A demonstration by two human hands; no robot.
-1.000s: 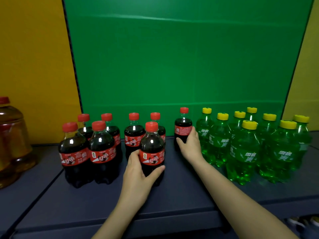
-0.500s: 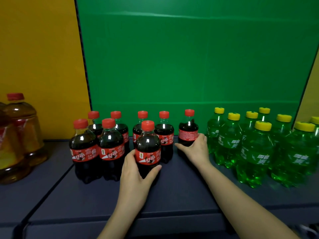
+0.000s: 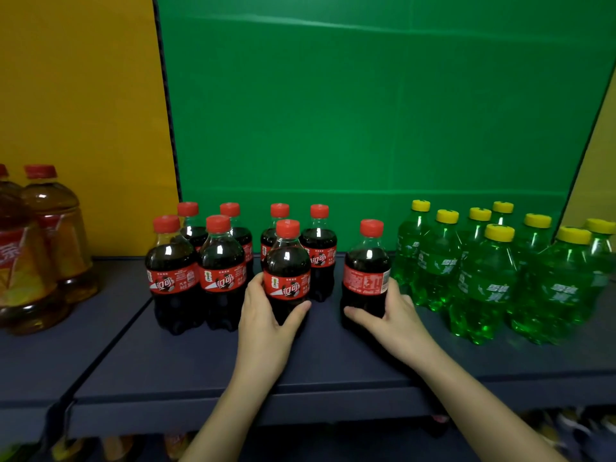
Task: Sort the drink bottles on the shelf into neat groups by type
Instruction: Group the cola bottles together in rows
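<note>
Hands (image 3: 263,316) (image 3: 398,316) gripping colas (image 3: 287,261) (image 3: 366,261), green bottles (image 3: 436,271) just beside

The dark shelf (image 3: 206,358) carries eight cola bottles (image 3: 221,261) from ten to one o'clock, green bottles (image 3: 485,281) at two o'clock, and big tea bottles (image 3: 60,228) at nine o'clock, all upright.

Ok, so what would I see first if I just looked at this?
Two hands in the middle: the left hand grips the front cola bottle, the right hand grips a lone cola bottle beside it. Bright green bottles with yellow caps crowd the right of the shelf.
</note>
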